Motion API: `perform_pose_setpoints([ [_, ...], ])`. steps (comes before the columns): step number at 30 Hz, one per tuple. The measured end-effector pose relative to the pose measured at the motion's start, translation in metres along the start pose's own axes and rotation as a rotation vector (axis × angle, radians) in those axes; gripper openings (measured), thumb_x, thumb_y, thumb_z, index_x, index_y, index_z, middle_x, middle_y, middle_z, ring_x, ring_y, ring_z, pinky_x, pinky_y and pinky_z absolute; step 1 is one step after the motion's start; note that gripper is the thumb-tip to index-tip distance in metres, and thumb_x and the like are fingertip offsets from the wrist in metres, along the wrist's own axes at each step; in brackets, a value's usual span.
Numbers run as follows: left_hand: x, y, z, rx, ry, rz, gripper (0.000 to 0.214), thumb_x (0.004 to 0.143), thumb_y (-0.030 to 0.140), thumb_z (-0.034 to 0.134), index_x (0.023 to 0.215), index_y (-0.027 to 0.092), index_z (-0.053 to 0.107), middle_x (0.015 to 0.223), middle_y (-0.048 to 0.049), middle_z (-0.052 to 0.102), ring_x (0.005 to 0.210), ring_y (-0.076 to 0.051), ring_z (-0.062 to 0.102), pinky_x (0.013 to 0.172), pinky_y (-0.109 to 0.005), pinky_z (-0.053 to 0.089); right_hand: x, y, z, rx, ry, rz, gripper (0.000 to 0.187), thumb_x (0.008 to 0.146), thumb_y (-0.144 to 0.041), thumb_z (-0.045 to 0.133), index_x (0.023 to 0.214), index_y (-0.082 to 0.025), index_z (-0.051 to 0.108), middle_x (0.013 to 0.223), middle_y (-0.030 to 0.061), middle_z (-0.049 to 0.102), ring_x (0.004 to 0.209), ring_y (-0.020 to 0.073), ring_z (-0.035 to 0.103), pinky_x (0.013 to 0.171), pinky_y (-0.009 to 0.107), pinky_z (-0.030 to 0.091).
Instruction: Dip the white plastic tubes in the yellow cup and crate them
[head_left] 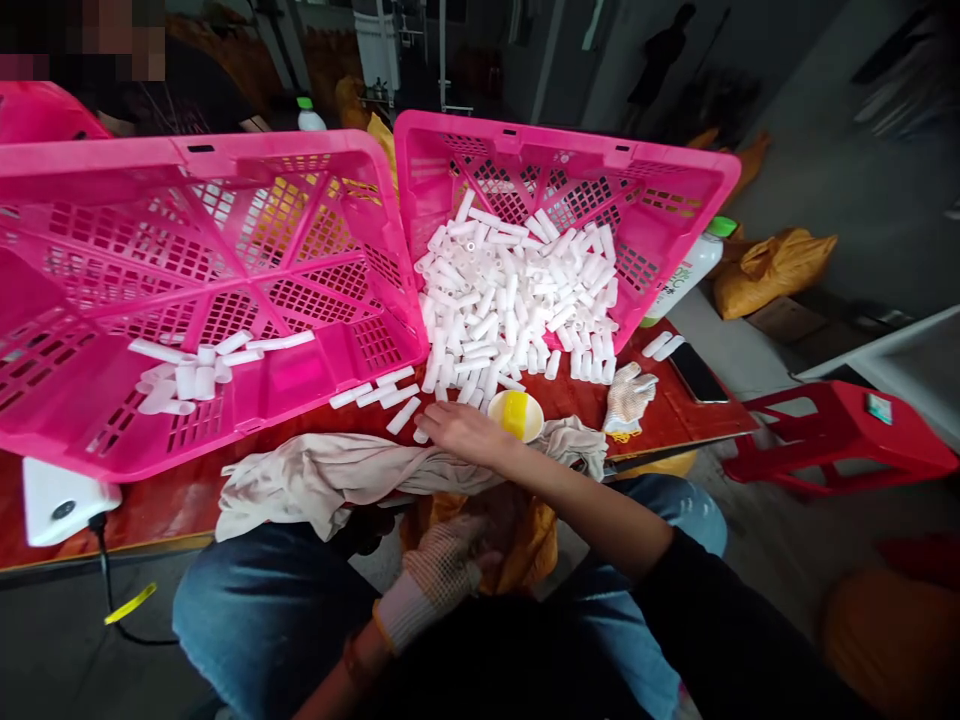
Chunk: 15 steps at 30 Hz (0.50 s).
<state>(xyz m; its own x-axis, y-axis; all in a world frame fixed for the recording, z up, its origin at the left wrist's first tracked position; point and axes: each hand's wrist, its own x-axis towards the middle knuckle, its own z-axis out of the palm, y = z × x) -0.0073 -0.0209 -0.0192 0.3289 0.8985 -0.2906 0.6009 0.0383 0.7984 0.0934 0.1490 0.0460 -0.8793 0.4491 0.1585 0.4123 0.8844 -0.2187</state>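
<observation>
My bare right hand [463, 432] reaches over the table's near side, its fingertips closed on a short white tube [421, 436]. Several more white tubes [403, 416] lie loose just left of it. A big heap of the same tubes [510, 290] spills from the right pink basket [562, 145] onto the table. Lower down, between my knees, my left hand [442, 570] wears a dotted work glove; its fingers are curled, and what they hold, if anything, is unclear. Beneath it is an orange bag [536, 545]. A bowl with a yellow patch [516, 414] stands beside my right wrist.
The left pink basket [225, 425] lies tipped toward me with some tubes inside. A beige cloth [315, 480] lies along the table edge. A glove [628, 400], phone [697, 372] and bottle [686, 275] are at right, near a red stool [870, 430]. A white box [67, 505] has a cable.
</observation>
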Motion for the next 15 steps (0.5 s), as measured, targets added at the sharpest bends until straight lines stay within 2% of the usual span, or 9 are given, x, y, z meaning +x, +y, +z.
perform_pose_setpoints([
  [2, 0.007, 0.005, -0.012, -0.035, 0.208, 0.160, 0.020, 0.090, 0.031, 0.069, 0.107, 0.023, 0.074, 0.101, -0.0052, 0.079, 0.091, -0.023, 0.075, 0.085, -0.034, 0.060, -0.027, 0.013, -0.010, 0.239, 0.210, 0.202, 0.023, 0.098, -0.016, 0.064, 0.121, -0.013, 0.065, 0.108, 0.0098, 0.075, 0.089, 0.0208, 0.070, 0.077, 0.032, 0.056],
  [4, 0.017, 0.011, -0.022, 0.017, 0.423, 0.304, 0.016, 0.097, 0.032, 0.064, 0.108, 0.022, 0.072, 0.099, -0.0055, 0.079, 0.090, -0.021, 0.076, 0.086, -0.034, 0.061, -0.064, 0.030, -0.022, 0.459, 0.420, 0.415, 0.023, 0.096, -0.026, 0.068, 0.116, -0.017, 0.065, 0.098, 0.0045, 0.074, 0.076, 0.0177, 0.067, 0.066, 0.028, 0.052],
  [7, 0.039, 0.022, -0.027, 0.211, 0.665, 0.404, 0.016, 0.101, 0.032, 0.062, 0.107, 0.020, 0.071, 0.100, -0.0078, 0.080, 0.096, -0.024, 0.076, 0.092, -0.039, 0.060, -0.117, 0.055, -0.030, 0.644, 0.584, 0.636, 0.023, 0.095, -0.040, 0.070, 0.104, -0.019, 0.067, 0.083, 0.0005, 0.069, 0.068, 0.0166, 0.062, 0.060, 0.027, 0.048],
  [9, 0.056, 0.030, -0.022, 0.336, 0.694, 0.398, 0.019, 0.103, 0.033, 0.060, 0.109, 0.019, 0.072, 0.104, -0.0091, 0.080, 0.098, -0.027, 0.076, 0.094, -0.042, 0.060, -0.142, 0.063, -0.026, 0.699, 0.586, 0.686, 0.027, 0.093, -0.045, 0.072, 0.102, -0.020, 0.067, 0.083, 0.0009, 0.070, 0.068, 0.0172, 0.063, 0.062, 0.028, 0.050],
  [11, 0.071, 0.038, -0.013, 0.415, 0.662, 0.366, 0.025, 0.105, 0.036, 0.058, 0.113, 0.017, 0.072, 0.106, -0.0095, 0.080, 0.096, -0.028, 0.076, 0.090, -0.043, 0.060, -0.156, 0.064, -0.018, 0.671, 0.539, 0.669, 0.027, 0.091, -0.043, 0.073, 0.103, -0.020, 0.067, 0.089, 0.0028, 0.072, 0.072, 0.0187, 0.066, 0.066, 0.030, 0.053],
  [15, 0.090, 0.048, 0.002, 0.503, 0.598, 0.235, 0.034, 0.108, 0.043, 0.053, 0.120, 0.018, 0.072, 0.111, -0.0090, 0.080, 0.096, -0.028, 0.076, 0.086, -0.040, 0.056, -0.161, 0.058, -0.004, 0.466, 0.473, 0.542, 0.023, 0.097, -0.036, 0.067, 0.115, -0.022, 0.067, 0.111, 0.0084, 0.076, 0.096, 0.0250, 0.073, 0.086, 0.039, 0.059],
])
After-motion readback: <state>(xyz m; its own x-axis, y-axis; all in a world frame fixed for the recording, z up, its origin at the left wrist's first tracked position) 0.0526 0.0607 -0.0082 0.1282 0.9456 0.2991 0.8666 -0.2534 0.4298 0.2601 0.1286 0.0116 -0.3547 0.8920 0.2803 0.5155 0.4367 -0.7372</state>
